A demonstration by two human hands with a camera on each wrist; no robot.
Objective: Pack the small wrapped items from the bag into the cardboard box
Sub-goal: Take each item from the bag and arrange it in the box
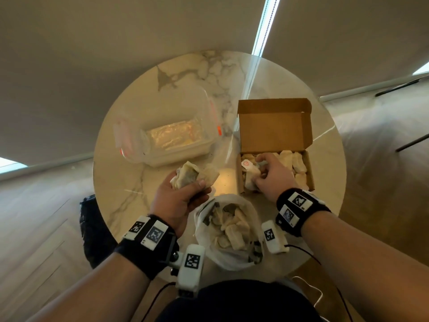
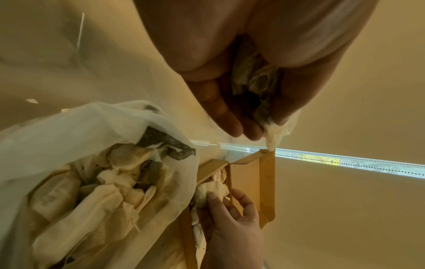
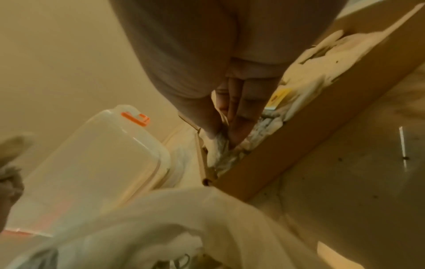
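An open cardboard box (image 1: 310,168) with several pale wrapped sachets stands at the right of the round table. My right hand (image 1: 270,175) is inside its left end, pinching one wrapped sachet (image 1: 251,176) between thumb and fingers (image 3: 239,127). My left hand (image 1: 183,194) is raised above the table left of the box and grips a bunch of wrapped sachets (image 1: 195,174); the same bunch (image 2: 255,78) shows inside the curled fingers in the left wrist view. A white translucent bag (image 1: 232,259) with several more sachets stands open near the front edge between my wrists.
A clear plastic container (image 1: 171,133) with orange clips sits at the table's left. The marble table (image 1: 130,182) is small and round, with the floor close on all sides. Cables hang from both wrist cameras near the front edge.
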